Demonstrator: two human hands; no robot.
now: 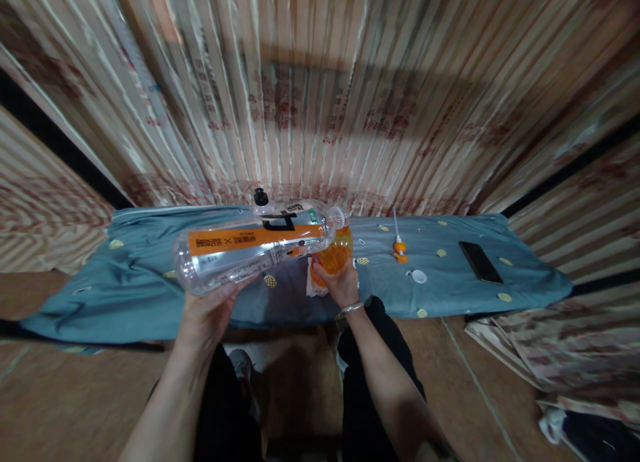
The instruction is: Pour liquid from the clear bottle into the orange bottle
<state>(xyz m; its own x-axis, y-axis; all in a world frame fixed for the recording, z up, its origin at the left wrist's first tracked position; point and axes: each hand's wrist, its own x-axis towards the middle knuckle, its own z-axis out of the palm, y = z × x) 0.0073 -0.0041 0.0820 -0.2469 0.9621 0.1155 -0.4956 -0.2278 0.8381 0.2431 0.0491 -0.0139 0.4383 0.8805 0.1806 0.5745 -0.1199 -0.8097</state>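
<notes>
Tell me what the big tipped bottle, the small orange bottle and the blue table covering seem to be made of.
Big clear bottle with orange label: thin glossy plastic, see-through with highlights. Small orange bottle: translucent plastic, probably; its colour may be liquid inside. Blue patterned cloth: matte woven fabric, judging by folds and draped edge.

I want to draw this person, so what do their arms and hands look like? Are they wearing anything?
Both arms are bare, with no sleeves showing and no gloves. The left hand wears nothing that I can see. The right hand has a thin, shiny bracelet around the wrist. No rings or watch can be made out. The legs below are in dark trousers.
</notes>
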